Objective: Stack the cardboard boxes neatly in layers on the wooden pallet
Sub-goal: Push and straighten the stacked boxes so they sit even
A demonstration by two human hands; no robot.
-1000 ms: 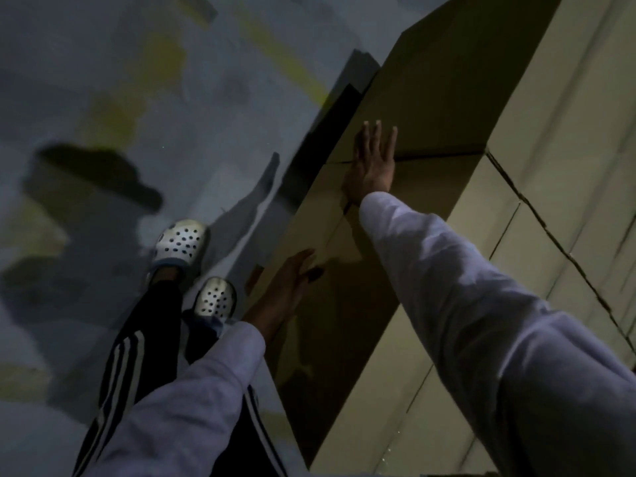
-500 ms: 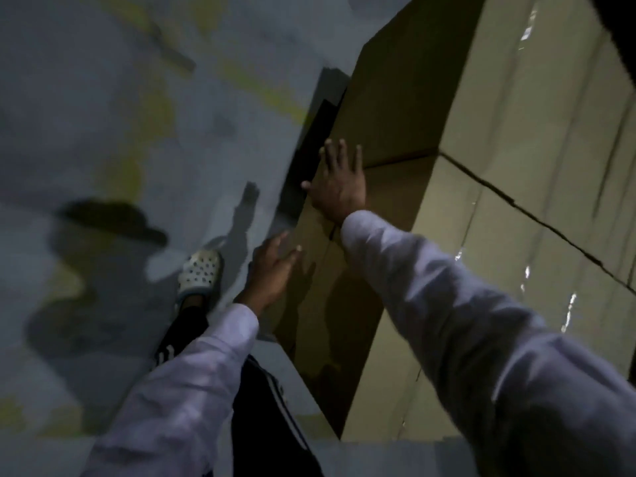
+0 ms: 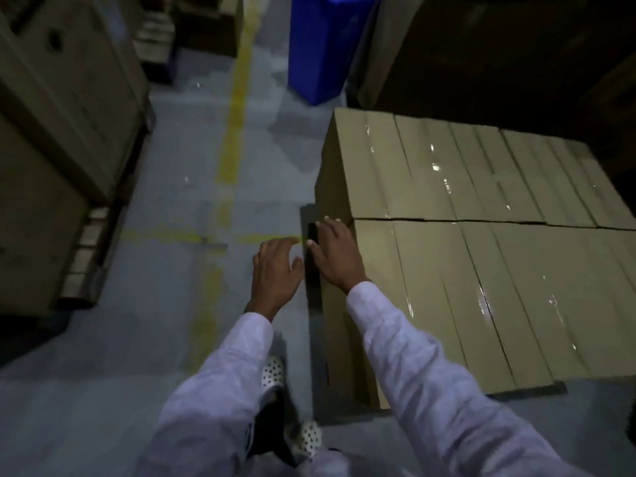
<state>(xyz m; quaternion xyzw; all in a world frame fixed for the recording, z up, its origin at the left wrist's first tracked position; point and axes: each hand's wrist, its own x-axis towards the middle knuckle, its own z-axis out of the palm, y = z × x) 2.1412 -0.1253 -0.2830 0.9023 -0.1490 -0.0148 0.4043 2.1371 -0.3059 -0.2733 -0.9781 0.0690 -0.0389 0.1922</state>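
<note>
So, head view: the cardboard boxes (image 3: 464, 263) sit in a tight taped layer over the pallet (image 3: 312, 294), which only shows as a dark strip at its left edge. Right hand (image 3: 339, 256) lies flat, fingers straight, against the left-edge box, probably squaring it flush. Left hand (image 3: 275, 270) hovers spread and empty just beside it, over the floor (image 3: 155, 270).

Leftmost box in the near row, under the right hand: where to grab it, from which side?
Come from the aisle side. The leftmost box has only its long left face and near end free; its right face butts the neighbour box and its far end butts the far row. Likely best: one palm on the left face, the other on the near end.
</note>
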